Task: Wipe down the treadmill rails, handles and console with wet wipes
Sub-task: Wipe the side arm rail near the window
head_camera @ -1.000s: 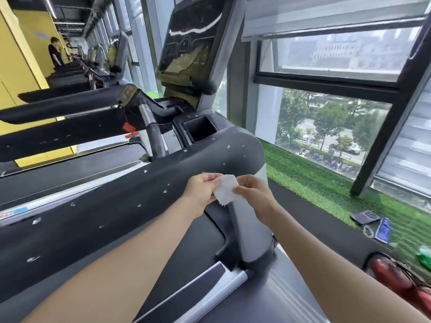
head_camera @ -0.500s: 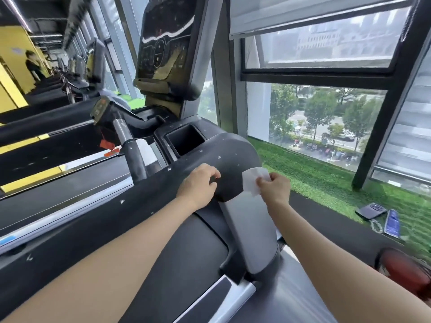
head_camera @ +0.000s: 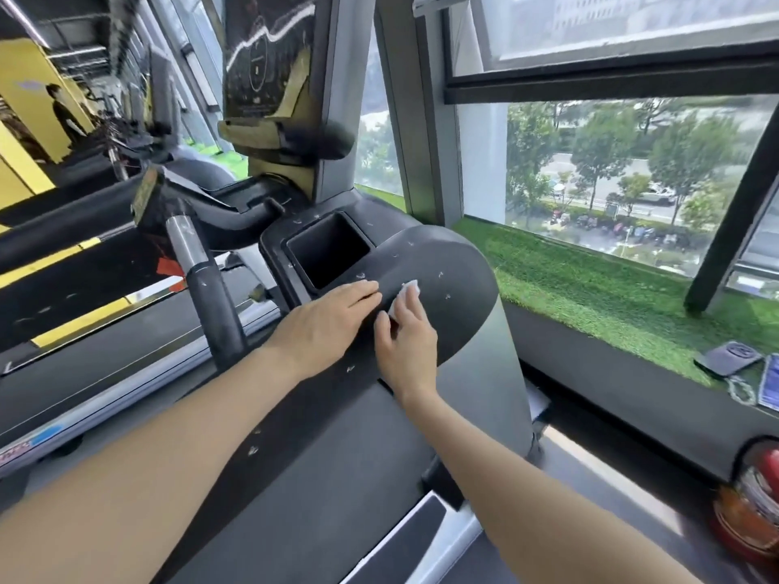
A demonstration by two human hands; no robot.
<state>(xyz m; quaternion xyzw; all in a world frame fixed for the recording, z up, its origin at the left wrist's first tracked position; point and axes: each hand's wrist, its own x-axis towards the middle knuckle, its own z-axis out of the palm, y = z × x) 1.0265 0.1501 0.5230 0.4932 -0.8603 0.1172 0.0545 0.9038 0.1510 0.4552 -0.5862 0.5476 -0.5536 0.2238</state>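
White wipe [head_camera: 404,298] flat under right hand [head_camera: 406,343]

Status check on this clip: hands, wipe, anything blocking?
Left hand flat on the side rail. Right hand presses the wipe onto it. Nothing blocking; cup pocket just ahead.

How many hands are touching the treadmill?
2. The left hand lies flat on the black rail beside the cup hole. The right hand presses a white wipe onto it.
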